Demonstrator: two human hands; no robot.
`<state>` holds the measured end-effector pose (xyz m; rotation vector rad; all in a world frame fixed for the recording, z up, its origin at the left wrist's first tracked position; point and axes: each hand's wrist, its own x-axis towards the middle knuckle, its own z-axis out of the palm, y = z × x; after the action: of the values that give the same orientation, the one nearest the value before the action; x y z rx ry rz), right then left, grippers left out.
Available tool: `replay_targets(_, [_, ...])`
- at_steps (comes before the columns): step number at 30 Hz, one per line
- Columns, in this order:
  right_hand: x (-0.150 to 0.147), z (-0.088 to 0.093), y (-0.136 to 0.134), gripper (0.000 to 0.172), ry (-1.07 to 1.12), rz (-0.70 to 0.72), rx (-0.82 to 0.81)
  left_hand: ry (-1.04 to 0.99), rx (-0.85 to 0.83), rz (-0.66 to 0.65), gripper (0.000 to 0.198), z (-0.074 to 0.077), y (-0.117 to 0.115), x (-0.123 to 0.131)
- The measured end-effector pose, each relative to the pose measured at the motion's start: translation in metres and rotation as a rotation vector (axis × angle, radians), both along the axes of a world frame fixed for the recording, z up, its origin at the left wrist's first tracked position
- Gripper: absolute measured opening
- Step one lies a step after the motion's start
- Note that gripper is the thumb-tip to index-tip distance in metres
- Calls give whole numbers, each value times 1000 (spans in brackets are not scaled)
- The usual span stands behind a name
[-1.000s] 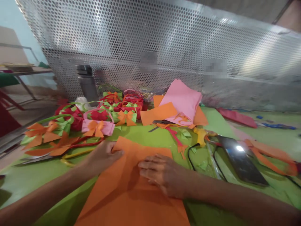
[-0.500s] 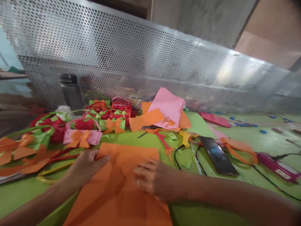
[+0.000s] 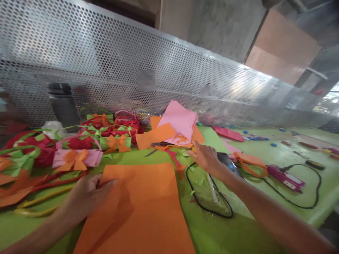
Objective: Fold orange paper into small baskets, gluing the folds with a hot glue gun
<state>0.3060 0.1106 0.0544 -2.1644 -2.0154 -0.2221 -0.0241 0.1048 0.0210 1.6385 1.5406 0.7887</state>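
The left hand (image 3: 90, 195) lies at the left edge of a large orange sheet (image 3: 139, 208), its thumb resting on top; from where I stand I cannot tell whether the fingers pinch the sheet from below or only press beside it. The right hand (image 3: 208, 155) is off the sheet, stretched forward and to the right, fingertips over a yellow object (image 3: 194, 148) almost wholly hidden by them, so I cannot tell whether they have closed on it. The sheet lies flat in front of the person on a green tabletop (image 3: 225, 233), its near end out of sight. A black cord (image 3: 187, 173) loops just to the right of it, and a phone (image 3: 227, 164) lies partly behind the right forearm. Beyond the left hand sits a cluster of small paper bags, the nearest a pink bag (image 3: 91, 158) with an orange bow (image 3: 76, 160). The step in hand looks to be steadying the sheet while reaching for the yellow object. To my eye, lifting that would call for a firm hold, the cord kept clear, and the left hand keeping the sheet in place.
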Motion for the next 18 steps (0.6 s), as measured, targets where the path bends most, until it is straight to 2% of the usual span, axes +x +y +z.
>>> replay_targets(4, [29, -14, 19, 32, 83, -183, -27, 125, 151, 22, 31, 1, -3, 2])
replay_targets(10, [37, -34, 30, 33, 269, -313, -14, 176, 63, -38, 33, -2, 1, -2])
replay_targets(14, [47, -33, 28, 31, 482, -354, 39, 221, 125, -48, 37, -7, 7, -7])
replay_targets(18, [50, -22, 12, 30, 755, -337, 191, 260, 149, -59, 37, -10, 8, -8])
